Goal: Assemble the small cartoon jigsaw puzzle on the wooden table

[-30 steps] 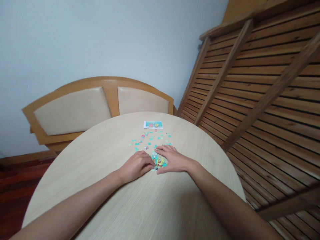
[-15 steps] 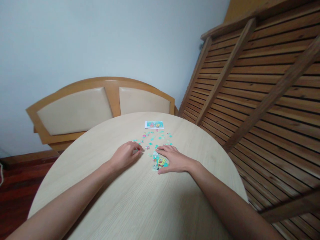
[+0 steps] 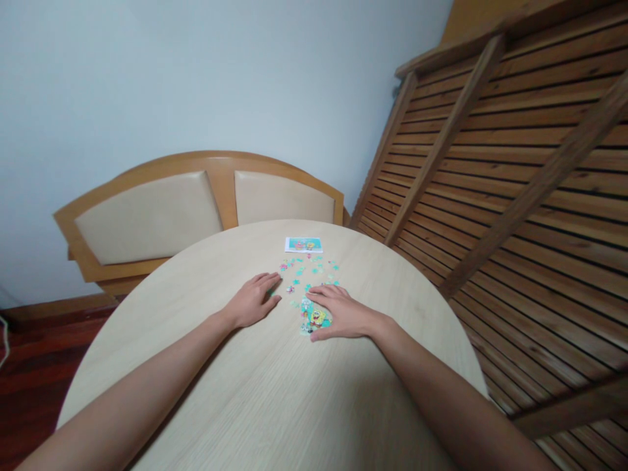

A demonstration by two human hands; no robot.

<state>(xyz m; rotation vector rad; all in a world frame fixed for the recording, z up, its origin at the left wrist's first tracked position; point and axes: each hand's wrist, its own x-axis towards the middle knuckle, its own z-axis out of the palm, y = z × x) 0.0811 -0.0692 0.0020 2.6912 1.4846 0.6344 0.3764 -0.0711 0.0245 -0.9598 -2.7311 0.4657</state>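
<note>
A partly joined jigsaw puzzle [image 3: 316, 317] with a yellow cartoon figure lies flat on the table. My right hand [image 3: 343, 314] rests around its right side, thumb by the lower edge and fingers stretched over the upper edge; the hand covers part of it. To the left, my left hand [image 3: 255, 299] is open, palm down, fingers extended over the tabletop. A bit of green, seemingly a puzzle piece [image 3: 271, 294], shows beneath its fingers. Several loose puzzle pieces [image 3: 290, 289] in turquoise and pink are scattered beyond both hands.
A picture card [image 3: 304, 244] with cartoon figures lies behind the loose pieces. The round wooden table [image 3: 235, 392] fills the lower view. A padded wooden headboard [image 3: 157, 216] stands against the wall, and a slatted wooden panel [image 3: 490, 163] leans at the right.
My left hand has opened from a curled pose, its fingers now stretched forward and flatter over the pieces. My right hand has stayed at the joined puzzle.
</note>
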